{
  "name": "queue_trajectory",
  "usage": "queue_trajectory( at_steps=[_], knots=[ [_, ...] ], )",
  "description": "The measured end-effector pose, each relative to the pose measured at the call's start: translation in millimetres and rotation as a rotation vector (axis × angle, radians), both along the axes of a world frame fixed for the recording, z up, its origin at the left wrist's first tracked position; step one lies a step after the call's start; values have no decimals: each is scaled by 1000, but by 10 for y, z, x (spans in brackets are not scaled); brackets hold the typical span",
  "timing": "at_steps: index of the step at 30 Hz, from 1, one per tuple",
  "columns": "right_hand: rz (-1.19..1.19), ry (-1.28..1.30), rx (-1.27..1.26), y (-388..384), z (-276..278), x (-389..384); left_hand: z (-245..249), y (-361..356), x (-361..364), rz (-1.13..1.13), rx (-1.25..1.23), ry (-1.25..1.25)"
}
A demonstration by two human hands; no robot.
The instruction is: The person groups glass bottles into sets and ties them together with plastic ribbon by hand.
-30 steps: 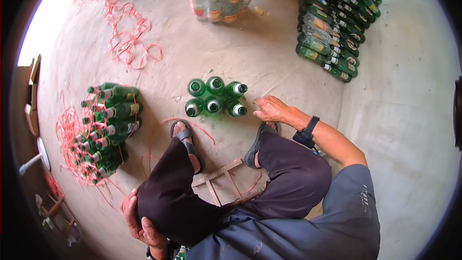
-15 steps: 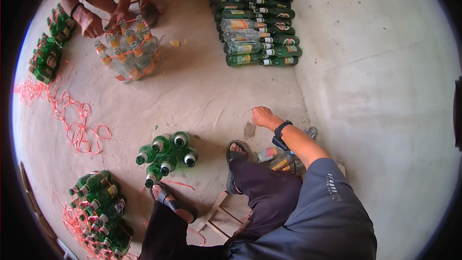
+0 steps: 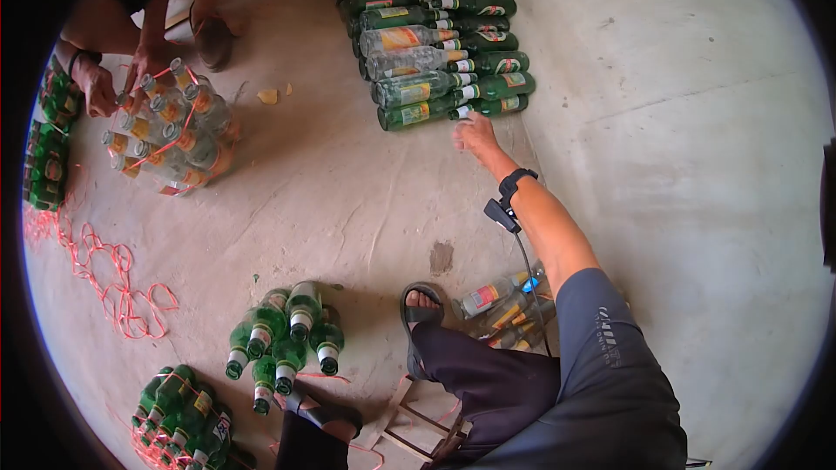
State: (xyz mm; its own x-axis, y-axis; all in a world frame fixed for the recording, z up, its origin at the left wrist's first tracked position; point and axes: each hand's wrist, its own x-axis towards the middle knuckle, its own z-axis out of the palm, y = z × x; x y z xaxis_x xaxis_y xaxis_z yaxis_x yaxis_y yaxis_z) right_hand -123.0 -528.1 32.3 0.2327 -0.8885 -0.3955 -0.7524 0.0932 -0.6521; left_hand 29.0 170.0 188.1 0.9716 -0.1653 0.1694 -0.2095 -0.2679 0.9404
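Note:
My right hand (image 3: 476, 134) is stretched out to the near end of a stack of bottles lying on their sides. Its fingers are curled at the neck of the lowest green beer bottle (image 3: 505, 105), though the fingertips are partly hidden. Other green bottles and a few clear ones (image 3: 409, 63) lie in rows just beyond. A dark band with a small device (image 3: 503, 209) is strapped to my right wrist, and a cable trails from it. My left hand is out of view.
Upright green bottles (image 3: 305, 309) stand by my sandalled feet. Tied green bottles (image 3: 187, 413) are at lower left, loose clear bottles (image 3: 492, 296) beside my leg. Pink twine (image 3: 117, 278) lies at left. Another person's hands (image 3: 100, 87) work on tied clear bottles (image 3: 205, 144).
My right hand has moved forward from above the bare floor to the near end of the bottle stack. The view has shifted, so the stack and the other person appear farther left.

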Motion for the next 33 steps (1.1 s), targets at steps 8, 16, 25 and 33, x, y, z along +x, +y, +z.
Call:
queue_trajectory(
  at_steps=[8,16,25,33],
  knots=[
    [-380,-609,223,-398,-234,2,-185,-242,8,-13,78,82],
    [-339,-882,356,-652,-419,4,-240,-428,30,-32,132,131],
    [-412,-851,274,-676,-461,-4,-255,-609,32,-58,160,161],
    [-605,-590,-96,-597,-298,-234,-248,-662,67,-99,141,161]
  ],
)
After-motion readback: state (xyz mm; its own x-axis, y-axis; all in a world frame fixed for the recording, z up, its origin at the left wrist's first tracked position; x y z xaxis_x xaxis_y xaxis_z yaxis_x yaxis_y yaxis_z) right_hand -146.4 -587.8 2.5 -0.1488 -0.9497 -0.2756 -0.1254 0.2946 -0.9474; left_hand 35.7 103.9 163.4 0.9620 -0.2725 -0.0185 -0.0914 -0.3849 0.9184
